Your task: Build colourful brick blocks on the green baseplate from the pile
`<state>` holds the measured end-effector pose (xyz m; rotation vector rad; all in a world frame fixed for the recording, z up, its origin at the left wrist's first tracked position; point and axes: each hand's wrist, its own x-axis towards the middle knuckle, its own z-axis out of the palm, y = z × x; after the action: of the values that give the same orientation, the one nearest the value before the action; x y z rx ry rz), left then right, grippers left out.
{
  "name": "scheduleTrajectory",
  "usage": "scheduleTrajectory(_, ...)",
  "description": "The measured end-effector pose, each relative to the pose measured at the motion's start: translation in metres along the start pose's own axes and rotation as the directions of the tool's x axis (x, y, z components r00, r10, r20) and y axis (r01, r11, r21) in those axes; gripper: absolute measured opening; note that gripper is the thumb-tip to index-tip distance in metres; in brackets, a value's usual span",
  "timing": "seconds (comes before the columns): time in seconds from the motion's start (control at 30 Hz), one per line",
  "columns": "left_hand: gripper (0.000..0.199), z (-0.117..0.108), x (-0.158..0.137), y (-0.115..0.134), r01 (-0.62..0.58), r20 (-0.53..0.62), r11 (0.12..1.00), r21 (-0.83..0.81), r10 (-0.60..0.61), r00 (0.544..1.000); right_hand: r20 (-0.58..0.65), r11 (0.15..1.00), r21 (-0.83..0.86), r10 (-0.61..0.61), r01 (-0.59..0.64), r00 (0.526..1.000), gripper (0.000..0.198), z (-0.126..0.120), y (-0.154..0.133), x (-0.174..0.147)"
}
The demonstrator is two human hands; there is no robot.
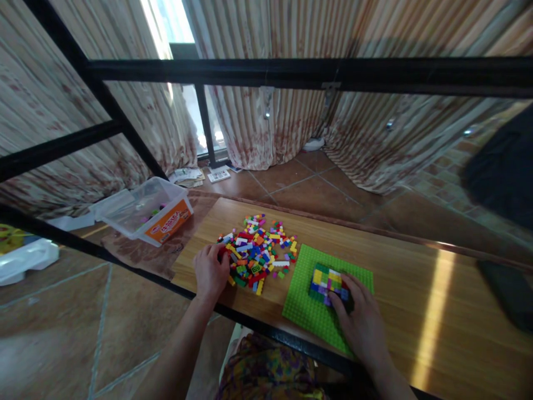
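A loose pile of small colourful toy bricks [260, 253] lies on the wooden table. At its left edge is my left hand [211, 273], with fingers curled down among the bricks. Red shows by its fingertips, but what they hold, if anything, is hidden. To the right of the pile, a green studded baseplate [310, 311] lies flat. On it sits a low, multicoloured brick build [322, 282] in yellow, green, white, blue and purple. My right hand [361, 316] grips the build's right side, thumb at the near edge and fingers at the far right, covering part of it.
A clear plastic box [144, 214] with an orange label and a few pieces inside stands left of the table [400, 300]. A dark flat object [506, 294] lies at the table's right end. A black metal bar [266, 72] crosses beyond, before striped curtains [250, 128].
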<state>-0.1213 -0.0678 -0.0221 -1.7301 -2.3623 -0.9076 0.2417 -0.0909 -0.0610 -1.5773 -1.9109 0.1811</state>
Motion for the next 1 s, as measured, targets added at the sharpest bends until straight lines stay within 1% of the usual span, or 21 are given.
scheduleTrajectory(0.13, 0.024, -0.01, 0.002, 0.005, 0.025, -0.026, 1.0, -0.017, -0.026, 0.999, -0.011, 1.0, -0.002, 0.007, -0.007, 1.0, 0.052, 0.0, -0.002, 0.0)
scheduleTrajectory(0.17, 0.025, -0.013, 0.002, 0.009, 0.036, -0.037, 0.998, -0.045, -0.038, 0.999, -0.013, 1.0, -0.002, 0.012, -0.012, 1.0, 0.052, -0.001, -0.004, 0.0)
scheduleTrajectory(0.23, 0.026, -0.02, 0.001, 0.022, 0.033, -0.046, 0.987, -0.155, -0.041, 0.998, -0.015, 1.0, -0.001, 0.025, -0.025, 1.0, 0.051, -0.002, -0.007, 0.0)
scheduleTrajectory(0.3, 0.025, -0.025, -0.005, 0.043, -0.037, -0.026, 0.949, -0.313, 0.031, 0.999, -0.011, 0.999, 0.003, 0.039, -0.039, 0.999, 0.051, -0.003, -0.01, 0.001)
scheduleTrajectory(0.37, 0.02, -0.024, -0.017, 0.069, -0.133, 0.029, 0.877, -0.461, 0.165, 0.986, -0.011, 0.999, 0.01, 0.052, -0.052, 0.999, 0.051, -0.004, -0.012, 0.002)
scheduleTrajectory(0.4, 0.019, -0.021, -0.026, 0.084, -0.137, 0.064, 0.834, -0.535, 0.201, 0.977, -0.011, 0.998, 0.013, 0.058, -0.057, 0.998, 0.051, -0.004, -0.013, 0.002)
scheduleTrajectory(0.43, 0.019, -0.017, -0.035, 0.098, -0.109, 0.118, 0.789, -0.604, 0.224, 0.967, -0.011, 0.998, 0.015, 0.063, -0.063, 0.998, 0.051, -0.005, -0.014, 0.003)
scheduleTrajectory(0.5, 0.019, -0.007, -0.055, 0.122, -0.012, 0.24, 0.694, -0.72, 0.265, 0.934, -0.011, 0.997, 0.02, 0.074, -0.073, 0.997, 0.05, -0.005, -0.015, 0.003)
scheduleTrajectory(0.6, 0.022, 0.011, -0.077, 0.146, 0.206, 0.411, 0.578, -0.79, 0.248, 0.877, -0.009, 0.996, 0.032, 0.081, -0.08, 0.997, 0.049, -0.007, -0.017, 0.004)
scheduleTrajectory(0.63, 0.023, 0.017, -0.081, 0.151, 0.257, 0.448, 0.555, -0.791, 0.24, 0.861, -0.009, 0.996, 0.037, 0.08, -0.079, 0.997, 0.049, -0.007, -0.018, 0.004)
scheduleTrajectory(0.7, 0.025, 0.028, -0.085, 0.154, 0.301, 0.478, 0.534, -0.79, 0.229, 0.848, -0.006, 0.996, 0.045, 0.077, -0.076, 0.997, 0.048, -0.008, -0.019, 0.004)
scheduleTrajectory(0.83, 0.025, 0.042, -0.083, 0.15, 0.259, 0.447, 0.551, -0.793, 0.238, 0.862, -0.014, 0.995, 0.057, 0.085, -0.084, 0.996, 0.048, -0.009, -0.021, 0.004)
scheduleTrajectory(1.0, 0.022, 0.049, -0.082, 0.143, 0.194, 0.41, 0.56, -0.805, 0.289, 0.865, -0.02, 0.994, 0.067, 0.089, -0.087, 0.996, 0.046, -0.009, -0.021, 0.004)
